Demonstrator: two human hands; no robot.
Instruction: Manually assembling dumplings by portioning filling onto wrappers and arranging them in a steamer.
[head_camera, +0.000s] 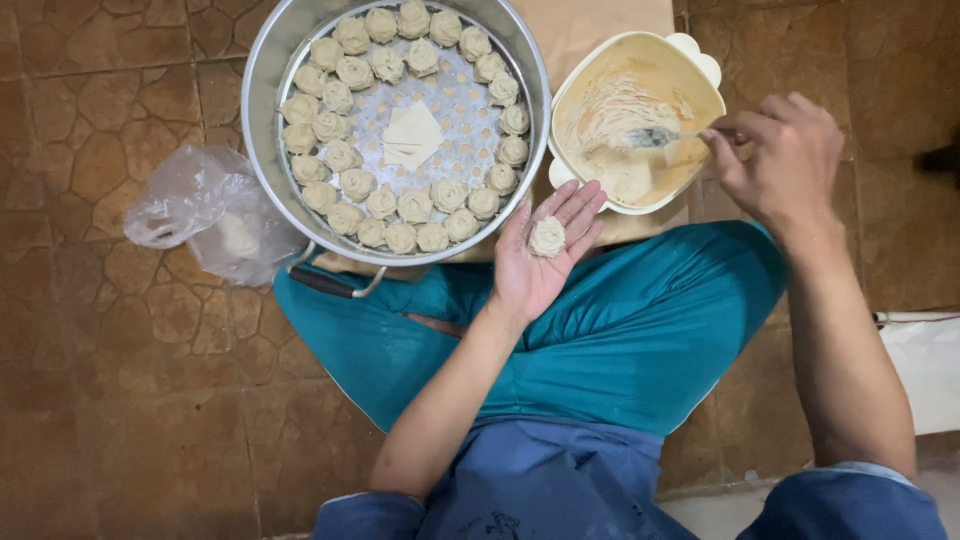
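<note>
My left hand (540, 250) is palm up, fingers apart, with a small round dumpling (547, 237) resting on the palm. It hovers beside the rim of a metal steamer tray (262, 110) holding several dumplings in rings and a few flat wrappers (412, 136) in the middle. My right hand (778, 160) grips the handle of a fork (655, 137), whose tines lie in the pale filling inside a cream plastic bowl (705, 72).
A crumpled clear plastic bag (205, 210) lies left of the steamer on the brown patterned floor tiles. My crossed legs in teal trousers (650, 330) fill the lower middle. A white object (925, 365) sits at the right edge.
</note>
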